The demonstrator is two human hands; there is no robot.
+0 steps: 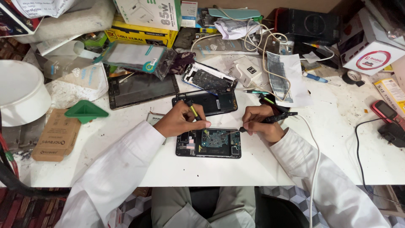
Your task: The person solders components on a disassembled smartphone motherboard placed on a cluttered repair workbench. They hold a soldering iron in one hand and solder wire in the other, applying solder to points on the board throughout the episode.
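Observation:
An opened smartphone (pixel 209 144) with its green circuit board exposed lies flat on the white table (pixel 211 169) in front of me. My left hand (pixel 181 120) grips a thin yellow and black tool (pixel 195 112), its tip touching the board's left part. My right hand (pixel 259 122) holds a black soldering iron (pixel 276 117) with a white cord, its tip resting at the board's right edge. Both hands rest beside the phone, one on each side.
Behind the phone lie a black phone body (pixel 211 102), a dismantled phone back (pixel 209 78), a dark tablet (pixel 141 89) and a green triangular stand (pixel 85 111). Boxes, cables and a white charger (pixel 249 71) crowd the back. A red phone (pixel 386 112) and black adapter lie right.

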